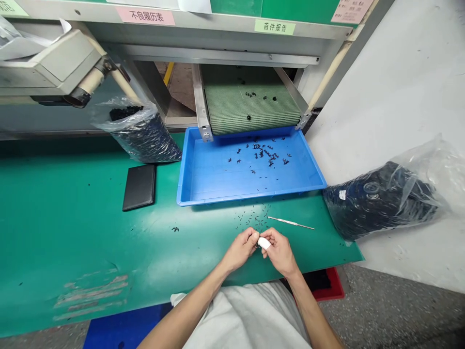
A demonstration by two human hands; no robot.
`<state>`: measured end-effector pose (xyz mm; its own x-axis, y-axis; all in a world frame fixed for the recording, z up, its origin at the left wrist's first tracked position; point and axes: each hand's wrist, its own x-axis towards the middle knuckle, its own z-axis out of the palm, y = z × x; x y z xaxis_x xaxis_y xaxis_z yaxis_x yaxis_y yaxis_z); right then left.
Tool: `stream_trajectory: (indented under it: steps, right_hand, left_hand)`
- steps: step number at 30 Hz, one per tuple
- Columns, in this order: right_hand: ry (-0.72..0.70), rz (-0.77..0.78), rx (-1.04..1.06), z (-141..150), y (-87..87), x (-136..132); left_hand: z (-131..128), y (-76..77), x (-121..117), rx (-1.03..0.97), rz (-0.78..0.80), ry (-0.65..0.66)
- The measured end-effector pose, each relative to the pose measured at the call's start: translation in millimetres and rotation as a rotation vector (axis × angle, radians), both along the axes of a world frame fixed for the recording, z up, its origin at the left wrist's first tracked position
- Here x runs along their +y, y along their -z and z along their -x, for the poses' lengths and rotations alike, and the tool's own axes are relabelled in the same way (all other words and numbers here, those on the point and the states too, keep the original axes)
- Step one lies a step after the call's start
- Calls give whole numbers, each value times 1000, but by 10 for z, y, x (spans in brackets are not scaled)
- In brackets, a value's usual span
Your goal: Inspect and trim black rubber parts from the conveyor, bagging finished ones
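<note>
My left hand (242, 248) and my right hand (279, 249) meet at the front edge of the green table (72, 232), fingers pinched together around a tiny dark part that I can barely make out. A white finger cot (264, 243) covers one right fingertip. Just beyond the hands lie several small black slivers (250, 215) and a thin metal pick (290, 222). Further back a blue tray (218, 186) holds several small black parts (267, 152) below a green conveyor belt (250, 104).
A black wallet-like case (139, 186) lies left of the tray. A clear bag of black parts (145, 133) sits at the back left, another bag (381, 198) at the table's right end. A red bin (329, 283) stands on the floor.
</note>
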<state>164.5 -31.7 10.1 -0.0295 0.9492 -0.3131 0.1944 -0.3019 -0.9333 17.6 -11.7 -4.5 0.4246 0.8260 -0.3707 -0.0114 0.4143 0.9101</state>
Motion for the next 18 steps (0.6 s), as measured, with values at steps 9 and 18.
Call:
stream_trajectory:
  steps: [9, 18]
  right_hand:
    - [51, -82, -176, -124, 104, 216]
    - [-38, -218, -368, -147, 122, 215]
  left_hand:
    - [-62, 16, 101, -249, 267, -182]
    - [-35, -30, 199, -690, 515, -399]
